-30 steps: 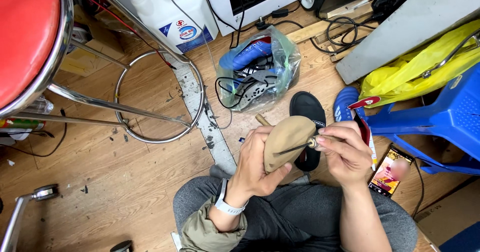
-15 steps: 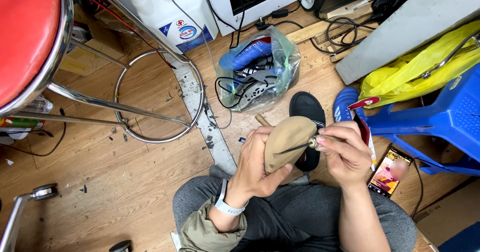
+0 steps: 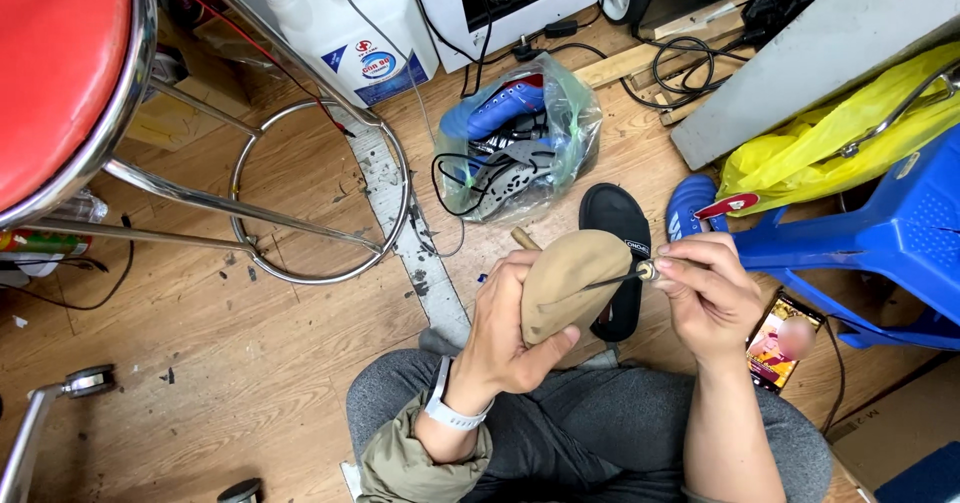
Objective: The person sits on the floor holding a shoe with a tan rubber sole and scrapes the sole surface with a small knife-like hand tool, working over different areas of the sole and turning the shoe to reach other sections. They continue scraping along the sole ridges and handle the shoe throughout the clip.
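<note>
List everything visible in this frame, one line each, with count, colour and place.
Shoe sole: 1, tan, held in front of the knees.
Awl: 1, thin metal, tip on the sole.
Black insole: 1, floor behind the sole.
Bag of shoes: 1, clear, blue shoes and cable inside, upper centre.
Stool: 1, red seat, chrome frame, left.
Jug: 1, white, top.
Plastic chair: 1, blue, right.
Yellow bag: 1, right.
Phone: 1, floor, right.
Left hand: grips the sole.
Right hand: pinches the awl.

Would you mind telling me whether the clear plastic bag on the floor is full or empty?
Full: the plastic bag bulges with blue shoes.
</note>
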